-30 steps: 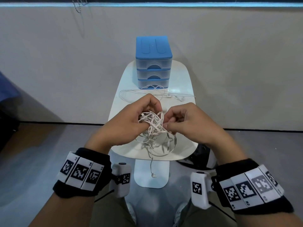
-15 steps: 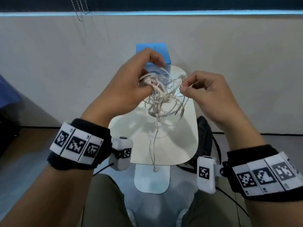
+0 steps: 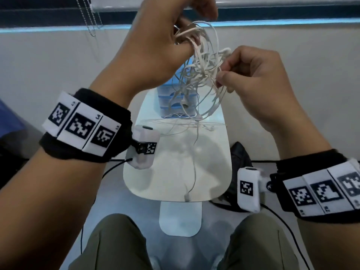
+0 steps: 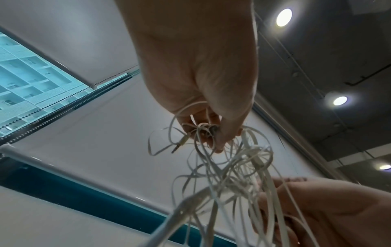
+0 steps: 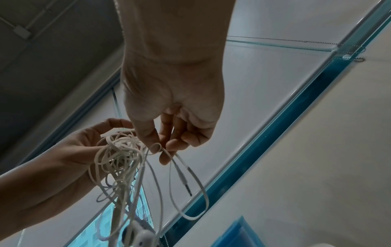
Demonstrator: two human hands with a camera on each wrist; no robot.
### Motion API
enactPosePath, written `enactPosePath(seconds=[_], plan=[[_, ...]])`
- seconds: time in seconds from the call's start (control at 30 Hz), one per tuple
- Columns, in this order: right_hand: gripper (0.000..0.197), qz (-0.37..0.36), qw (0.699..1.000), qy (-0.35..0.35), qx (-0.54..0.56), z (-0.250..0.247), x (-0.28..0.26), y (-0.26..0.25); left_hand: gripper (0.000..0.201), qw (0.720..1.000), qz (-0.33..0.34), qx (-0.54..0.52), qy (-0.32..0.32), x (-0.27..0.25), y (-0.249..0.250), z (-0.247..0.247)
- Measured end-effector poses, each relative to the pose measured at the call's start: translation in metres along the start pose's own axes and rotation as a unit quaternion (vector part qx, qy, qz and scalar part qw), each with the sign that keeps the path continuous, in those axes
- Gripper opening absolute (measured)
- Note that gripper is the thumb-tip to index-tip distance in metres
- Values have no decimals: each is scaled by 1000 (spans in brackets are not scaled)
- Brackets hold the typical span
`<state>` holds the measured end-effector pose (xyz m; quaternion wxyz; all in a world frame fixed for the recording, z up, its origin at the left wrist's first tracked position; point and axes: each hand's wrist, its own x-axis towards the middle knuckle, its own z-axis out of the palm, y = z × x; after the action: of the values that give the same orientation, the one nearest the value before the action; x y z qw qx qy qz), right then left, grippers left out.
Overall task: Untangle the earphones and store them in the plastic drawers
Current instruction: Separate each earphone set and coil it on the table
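Observation:
A tangle of white earphones [image 3: 200, 69] hangs in the air above the white table [image 3: 175, 172]. My left hand [image 3: 175, 34] grips the top of the bundle [image 4: 203, 133], raised high. Lower and to the right, my right hand [image 3: 224, 76] pinches one loop of cable [image 5: 165, 152] between thumb and forefinger, with a jack plug [image 5: 186, 183] dangling below. One strand trails down to an earbud [image 3: 187, 196] near the table's front edge. Another white earphone cable [image 3: 175, 125] lies on the table before the blue plastic drawers [image 3: 175, 100], which the tangle partly hides.
The small table stands against a pale wall. A black bag [image 3: 238, 162] lies on the floor to its right. My knees [image 3: 116, 240] are below the table's front edge. A window with a bead chain [image 3: 93, 18] runs along the top.
Both hands have lifted the tangle from just above the table up high, the left hand rising most. The right hand has moved apart from the left, drawing a loop out to the right.

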<state>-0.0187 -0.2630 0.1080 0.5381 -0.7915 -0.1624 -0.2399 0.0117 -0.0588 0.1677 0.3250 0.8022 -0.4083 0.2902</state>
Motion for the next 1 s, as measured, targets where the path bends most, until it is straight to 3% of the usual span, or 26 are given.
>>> enactPosePath(seconds=[0.2,0.3,0.43,0.57,0.67,0.8,0.87,1.0], plan=[[6,-1,999,12,41,2,5,0,34,996,-48,20,66,-6,-10,3],[5,22,999,-1,23,2,7,15,34,998,-40,-8,48,-15,-17,6],[8,112,984,-93,-98,13,-24,61,27,992,-89,-21,-89,-72,-34,42],[21,179,951,-193,-162,34,-67,99,28,940,-146,-16,-308,-130,-53,82],[22,204,939,-221,-164,38,-83,112,32,905,-197,-57,-372,-150,-54,87],[18,207,939,-225,-157,40,-93,117,18,883,-297,-148,-333,-161,-48,81],[16,211,942,-218,-140,42,-95,120,6,899,-307,-130,-283,-163,-46,83],[12,242,946,-204,-69,45,-98,122,11,916,-325,-76,-223,-166,-48,95]])
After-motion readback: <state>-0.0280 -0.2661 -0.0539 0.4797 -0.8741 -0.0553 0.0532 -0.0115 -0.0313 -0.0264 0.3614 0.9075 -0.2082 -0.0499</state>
